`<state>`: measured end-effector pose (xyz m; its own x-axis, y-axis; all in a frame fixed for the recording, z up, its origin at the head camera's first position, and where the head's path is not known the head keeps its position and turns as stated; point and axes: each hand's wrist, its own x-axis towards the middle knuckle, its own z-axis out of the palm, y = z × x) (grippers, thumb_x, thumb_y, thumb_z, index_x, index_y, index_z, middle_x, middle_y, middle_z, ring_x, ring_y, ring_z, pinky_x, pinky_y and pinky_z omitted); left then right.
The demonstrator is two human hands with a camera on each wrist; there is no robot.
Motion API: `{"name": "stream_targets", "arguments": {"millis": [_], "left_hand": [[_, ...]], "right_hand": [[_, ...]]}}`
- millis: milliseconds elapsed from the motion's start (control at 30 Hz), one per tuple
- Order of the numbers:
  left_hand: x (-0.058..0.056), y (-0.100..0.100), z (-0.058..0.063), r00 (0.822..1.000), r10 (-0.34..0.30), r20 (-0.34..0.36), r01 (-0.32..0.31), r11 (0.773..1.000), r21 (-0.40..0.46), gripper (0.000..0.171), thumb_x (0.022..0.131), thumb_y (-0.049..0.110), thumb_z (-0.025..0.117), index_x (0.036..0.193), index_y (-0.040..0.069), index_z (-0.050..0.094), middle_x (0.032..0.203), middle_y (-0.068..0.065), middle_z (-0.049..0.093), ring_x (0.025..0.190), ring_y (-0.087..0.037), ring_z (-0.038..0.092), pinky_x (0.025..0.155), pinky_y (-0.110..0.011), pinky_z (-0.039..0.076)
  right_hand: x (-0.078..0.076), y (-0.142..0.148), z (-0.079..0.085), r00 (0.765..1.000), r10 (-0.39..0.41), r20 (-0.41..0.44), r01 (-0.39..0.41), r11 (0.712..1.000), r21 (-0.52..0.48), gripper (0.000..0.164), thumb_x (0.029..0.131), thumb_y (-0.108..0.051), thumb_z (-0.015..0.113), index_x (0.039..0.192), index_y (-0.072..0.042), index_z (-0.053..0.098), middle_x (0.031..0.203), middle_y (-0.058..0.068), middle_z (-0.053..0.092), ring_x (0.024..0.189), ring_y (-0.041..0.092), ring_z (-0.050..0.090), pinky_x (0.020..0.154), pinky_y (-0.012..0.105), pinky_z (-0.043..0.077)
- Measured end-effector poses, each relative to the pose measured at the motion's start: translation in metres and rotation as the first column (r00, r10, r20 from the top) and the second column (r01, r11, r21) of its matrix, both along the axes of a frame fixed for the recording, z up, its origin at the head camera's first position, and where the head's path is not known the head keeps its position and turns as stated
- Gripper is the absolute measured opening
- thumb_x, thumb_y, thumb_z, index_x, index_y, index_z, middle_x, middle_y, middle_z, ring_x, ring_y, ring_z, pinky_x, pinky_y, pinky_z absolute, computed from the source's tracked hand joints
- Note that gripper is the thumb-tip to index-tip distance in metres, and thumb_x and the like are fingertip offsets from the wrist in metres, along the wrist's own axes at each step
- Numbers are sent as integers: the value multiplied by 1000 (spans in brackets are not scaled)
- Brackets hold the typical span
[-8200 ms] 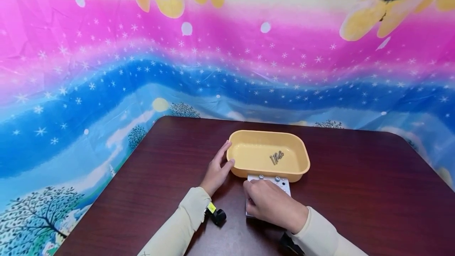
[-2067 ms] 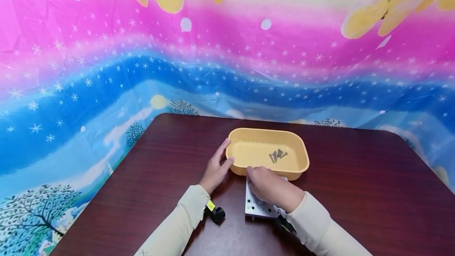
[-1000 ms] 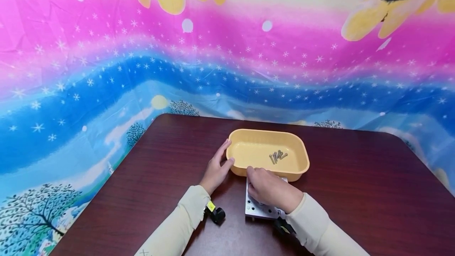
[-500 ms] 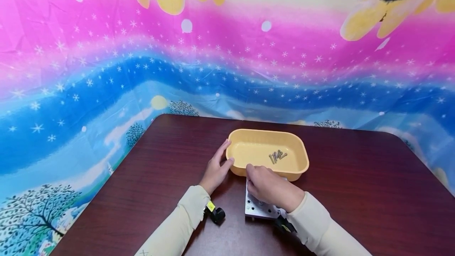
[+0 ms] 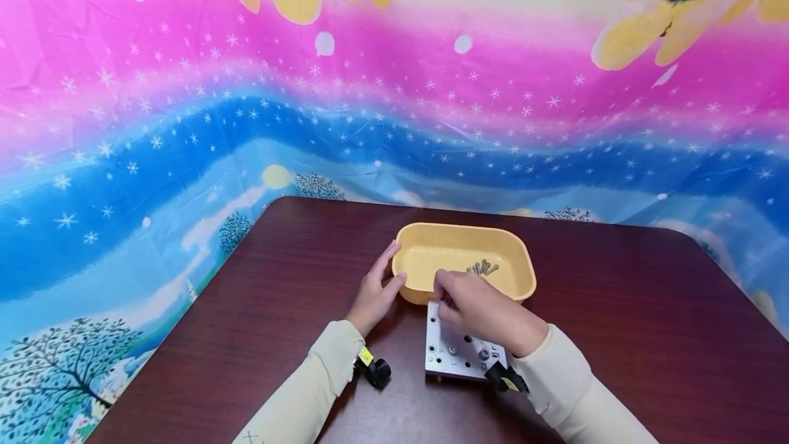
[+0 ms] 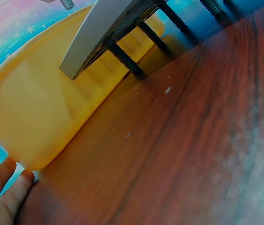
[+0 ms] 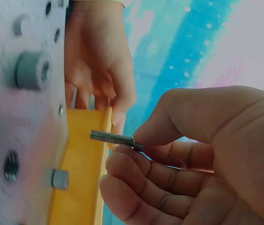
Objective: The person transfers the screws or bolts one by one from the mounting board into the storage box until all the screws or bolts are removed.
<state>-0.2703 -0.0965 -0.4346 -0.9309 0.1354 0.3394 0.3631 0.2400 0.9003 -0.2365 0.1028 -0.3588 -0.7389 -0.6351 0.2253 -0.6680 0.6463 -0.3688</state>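
In the head view a silver metal plate (image 5: 440, 364) with holes stands in front of a yellow plastic bin (image 5: 425, 237). Socket-head bolts (image 5: 485, 355) sit in it, and the left wrist view shows threaded shanks (image 6: 125, 60) sticking out beneath. My right hand (image 5: 483, 307) is over the plate's far part and the bin's near rim. Between thumb and fingers it pinches a bolt (image 7: 111, 137), thread outward, its head end mostly hidden. My left hand (image 5: 372, 297) rests on the bin's left end, fingers spread and fairly straight, the thumb at the near-left corner.
Several loose bolts (image 5: 483, 268) lie inside the bin, partly behind my right hand. Each wrist carries a small black camera (image 5: 377, 372). The dark wooden table (image 5: 616, 307) reaches back to a printed cloth (image 5: 345, 122).
My right hand has risen off the plate with the bolt, moving slightly right and away, uncovering the near bolts. Since the oldest frame another bolt lies in the bin. My left hand stays put.
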Motion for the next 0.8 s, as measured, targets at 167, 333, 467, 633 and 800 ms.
{"name": "stream_targets", "arguments": {"millis": [167, 333, 467, 633, 800], "left_hand": [[3, 0, 4, 1000, -20, -8, 21, 999, 27, 54, 95, 3, 55, 146, 1, 38, 155, -14, 29, 139, -30, 34, 108, -48, 36], [3, 0, 4, 1000, -27, -9, 27, 999, 36, 54, 94, 2, 54, 146, 1, 38, 155, -15, 29, 139, -32, 34, 107, -48, 36], [2, 1, 4, 1000, -28, -7, 28, 999, 47, 54, 94, 1, 54, 146, 1, 39, 155, -15, 28, 137, -34, 36, 106, -50, 37], [1, 1, 4, 999, -33, -7, 33, 998, 52, 54, 94, 3, 54, 146, 0, 38, 155, -15, 28, 137, -35, 36, 106, -49, 37], [0, 0, 3, 999, -41, 2, 41, 998, 57, 54, 95, 4, 54, 147, 2, 38, 156, -12, 28, 138, -34, 35, 106, -47, 37]], "right_hand": [[-4, 8, 8, 1000, -28, 2, 28, 1000, 3, 13, 80, -1, 59, 79, -13, 53, 65, -8, 47, 57, 6, 44, 52, 22, 42], [-8, 18, 12, 998, -63, -3, 63, 998, -3, 12, 80, -1, 58, 80, -12, 55, 64, -8, 48, 56, 5, 45, 53, 22, 42], [-13, 25, 15, 996, -85, -12, 85, 996, 3, 9, 82, -2, 59, 83, -10, 63, 68, -8, 53, 60, 7, 48, 58, 24, 45], [-19, 37, 18, 993, -110, -38, 111, 994, 10, 11, 85, -2, 59, 85, -8, 68, 75, -5, 59, 66, 9, 50, 62, 26, 47], [-25, 52, 23, 986, -167, -22, 167, 986, -17, 15, 86, 1, 59, 84, -9, 69, 76, -4, 61, 62, 9, 49, 58, 26, 46]]}}
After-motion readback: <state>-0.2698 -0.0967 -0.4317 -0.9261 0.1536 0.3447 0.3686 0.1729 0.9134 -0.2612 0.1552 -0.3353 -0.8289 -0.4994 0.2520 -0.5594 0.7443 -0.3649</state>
